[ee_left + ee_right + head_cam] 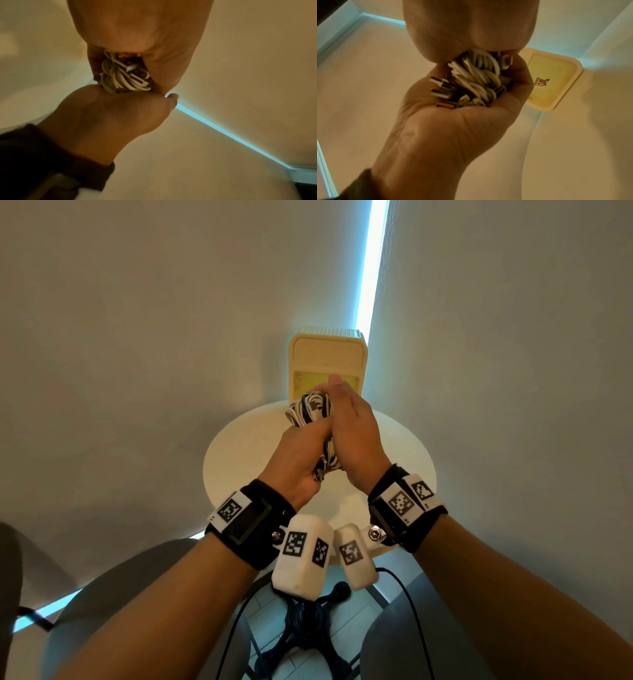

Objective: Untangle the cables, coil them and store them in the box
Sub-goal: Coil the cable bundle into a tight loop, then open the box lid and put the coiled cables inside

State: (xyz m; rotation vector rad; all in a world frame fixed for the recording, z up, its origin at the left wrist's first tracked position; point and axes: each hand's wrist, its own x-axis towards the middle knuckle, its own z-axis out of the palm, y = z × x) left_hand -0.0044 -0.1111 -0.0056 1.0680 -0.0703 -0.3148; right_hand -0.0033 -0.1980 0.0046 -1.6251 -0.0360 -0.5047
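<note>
Both hands clasp the cable bundle (pixel 310 409) above the round table (pixel 239 446): left hand (pixel 298 463) and right hand (pixel 356 433) curl closed around it. Keep loops compressed, connectors tucked inward, then lower it into the open box (pixel 327 361) just beyond

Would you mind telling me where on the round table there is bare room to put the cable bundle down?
The round white table shows bare top left of the hands and right of them out to the rim. The far edge is crowded: the cream box stands there, with the cable bundle gripped between the left hand and right hand just before it.
</note>
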